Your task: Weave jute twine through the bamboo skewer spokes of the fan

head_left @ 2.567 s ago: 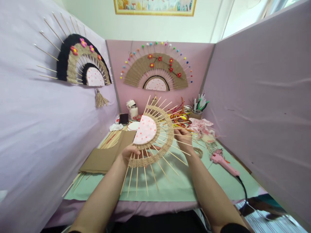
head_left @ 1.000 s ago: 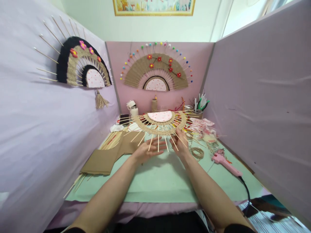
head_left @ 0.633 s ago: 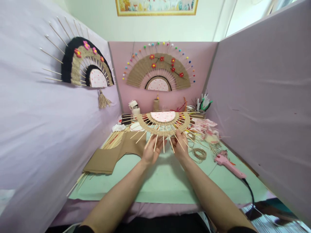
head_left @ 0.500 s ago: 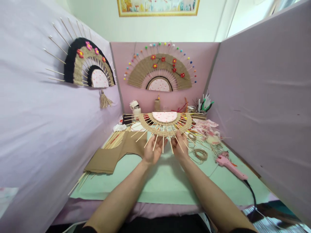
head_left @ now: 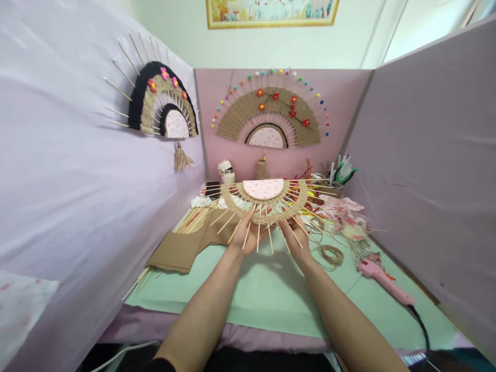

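Note:
A half-round woven fan [head_left: 267,218] is held up over the table, its sticks fanning towards me. It has a pink dotted half-circle [head_left: 263,188] at its straight far edge and two bands of tan cord woven around it. My left hand [head_left: 248,235] grips the outer woven band from below on the left, fingers partly hidden under the sticks. On the right side of the same band, my right hand [head_left: 296,238] is closed on the fan, several sticks passing over its fingers.
Cut cardboard [head_left: 176,251] lies over thin sticks at left. To the right are a coil of cord [head_left: 330,255] and a pink glue gun [head_left: 385,281]. A white bottle [head_left: 227,172] stands behind. Finished fans hang on the left panel [head_left: 147,111] and back panel [head_left: 273,116].
My view has turned slightly left, so the surroundings sit further right. Both hands still hold the fan, which is tilted a little more towards me.

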`<state>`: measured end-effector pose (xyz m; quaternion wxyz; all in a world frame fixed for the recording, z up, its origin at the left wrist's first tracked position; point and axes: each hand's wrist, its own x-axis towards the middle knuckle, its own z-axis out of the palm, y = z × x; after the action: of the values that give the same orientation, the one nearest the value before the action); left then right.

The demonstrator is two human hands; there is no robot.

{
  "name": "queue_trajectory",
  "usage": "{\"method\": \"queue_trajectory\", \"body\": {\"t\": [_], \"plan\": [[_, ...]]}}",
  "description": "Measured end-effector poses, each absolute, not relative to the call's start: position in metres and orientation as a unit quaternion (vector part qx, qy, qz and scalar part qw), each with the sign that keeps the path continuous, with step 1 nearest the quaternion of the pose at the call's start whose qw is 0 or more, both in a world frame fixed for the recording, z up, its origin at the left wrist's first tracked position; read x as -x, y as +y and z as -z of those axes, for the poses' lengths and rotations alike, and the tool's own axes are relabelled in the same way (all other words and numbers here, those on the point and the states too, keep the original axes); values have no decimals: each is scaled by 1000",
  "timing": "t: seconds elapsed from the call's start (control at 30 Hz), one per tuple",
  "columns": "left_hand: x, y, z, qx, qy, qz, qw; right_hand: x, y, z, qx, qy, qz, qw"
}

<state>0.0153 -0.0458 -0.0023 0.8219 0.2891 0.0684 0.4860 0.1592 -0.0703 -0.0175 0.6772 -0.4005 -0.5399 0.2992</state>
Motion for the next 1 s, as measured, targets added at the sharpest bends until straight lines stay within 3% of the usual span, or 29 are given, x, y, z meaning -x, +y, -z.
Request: {"method": "queue_trajectory", "body": {"t": [0.23,0.53,1.0], "plan": [[-4,-43,0,-292,79,-519,799,-180,-64,14,458,-612,-257,592],[0,-47,-1,-318,66,-513,794,-183,-68,8,447,-684,-138,559],[1,-43,-1,-319,107,-545,768,-188,-63,13,489,-621,-207,576]]}}
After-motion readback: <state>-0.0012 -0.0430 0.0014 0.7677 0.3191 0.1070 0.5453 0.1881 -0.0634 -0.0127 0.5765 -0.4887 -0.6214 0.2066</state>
